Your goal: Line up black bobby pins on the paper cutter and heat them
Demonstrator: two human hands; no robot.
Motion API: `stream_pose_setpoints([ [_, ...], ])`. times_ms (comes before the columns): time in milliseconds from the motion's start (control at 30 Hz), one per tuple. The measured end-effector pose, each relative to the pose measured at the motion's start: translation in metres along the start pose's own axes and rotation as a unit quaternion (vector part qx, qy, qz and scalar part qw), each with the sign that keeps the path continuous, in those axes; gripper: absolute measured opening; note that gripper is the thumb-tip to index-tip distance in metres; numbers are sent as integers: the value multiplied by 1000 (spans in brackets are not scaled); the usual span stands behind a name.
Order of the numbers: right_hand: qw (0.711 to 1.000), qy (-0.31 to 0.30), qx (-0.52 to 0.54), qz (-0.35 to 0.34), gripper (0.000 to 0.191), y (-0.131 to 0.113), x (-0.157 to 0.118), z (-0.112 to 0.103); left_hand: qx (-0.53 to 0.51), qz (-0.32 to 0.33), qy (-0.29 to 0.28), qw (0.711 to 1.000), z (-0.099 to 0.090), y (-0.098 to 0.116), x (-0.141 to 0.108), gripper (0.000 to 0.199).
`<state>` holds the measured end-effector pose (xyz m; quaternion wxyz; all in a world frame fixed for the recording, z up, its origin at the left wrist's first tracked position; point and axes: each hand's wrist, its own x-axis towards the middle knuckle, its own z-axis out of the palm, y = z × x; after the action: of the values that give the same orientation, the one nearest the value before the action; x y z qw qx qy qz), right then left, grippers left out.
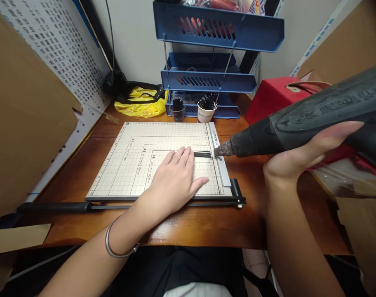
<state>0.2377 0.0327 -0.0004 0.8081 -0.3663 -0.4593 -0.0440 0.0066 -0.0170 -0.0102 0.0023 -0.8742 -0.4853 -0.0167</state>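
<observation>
My left hand (174,173) lies flat on the paper cutter (120,173), fingers stretched out and thumb apart. A row of thin black strands (203,154) sticks out from under its fingers toward the cutter's right edge; the rest of them is hidden by the hand. My right hand (302,159) is wrapped round a dark heat gun (287,123). The gun's narrow nozzle (223,149) points left, close to the strands' ends above the metal strip (220,161). Along the near edge lies the cutter's black handle (58,207), lowered.
Behind the cutter stand a clear cup (177,113) and a white paper cup (206,113), both holding black strands. A blue tiered rack (206,80) rises behind them. A yellow bag (141,103) lies at left, a red box (268,97) at right. Cardboard (27,103) flanks the table.
</observation>
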Motion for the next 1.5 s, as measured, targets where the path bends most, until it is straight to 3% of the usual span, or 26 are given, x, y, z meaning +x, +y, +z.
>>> stream_pose_setpoints([
  [133, 999, -28, 25, 0, 45, 2, 2, -3, 12, 7, -25, 1000, -3, 4, -5, 92],
  [267, 998, 11, 14, 57, 39, 6, 2, -7, 13, 13, -35, 999, -3, 3, -4, 93],
  [367, 995, 33, 16, 91, 47, 4, 1, -6, 7, 5, -48, 999, -2, 1, -2, 93],
  [533, 993, 47, 66, 85, 65, -12, -5, 2, -7, -4, -44, 999, 0, -3, 1, 92],
  [700, 981, 80, 125, 129, 64, -27, -10, 8, -17, -7, -12, 1000, 2, -7, 1, 91],
  [800, 962, 166, 115, 182, 43, -29, -12, 10, -23, -17, 40, 999, -1, -10, 3, 81],
  [867, 949, 210, 113, 204, 37, -30, -13, 10, -27, -35, 70, 997, -5, -12, 6, 61],
  [933, 947, 205, 123, 214, 37, -30, -14, 11, -30, -67, 88, 993, -9, -15, 9, 41],
  [1100, 928, 222, 156, 256, 41, -34, -11, 13, -81, -100, 95, 987, -13, -25, 14, 23],
  [1233, 931, 183, 193, 251, 45, -37, -9, 13, -93, -73, 74, 990, -12, -30, 18, 32],
  [1500, 966, 85, 146, 194, 41, -23, -13, 8, -38, -91, 61, 993, -12, -21, 31, 21],
])
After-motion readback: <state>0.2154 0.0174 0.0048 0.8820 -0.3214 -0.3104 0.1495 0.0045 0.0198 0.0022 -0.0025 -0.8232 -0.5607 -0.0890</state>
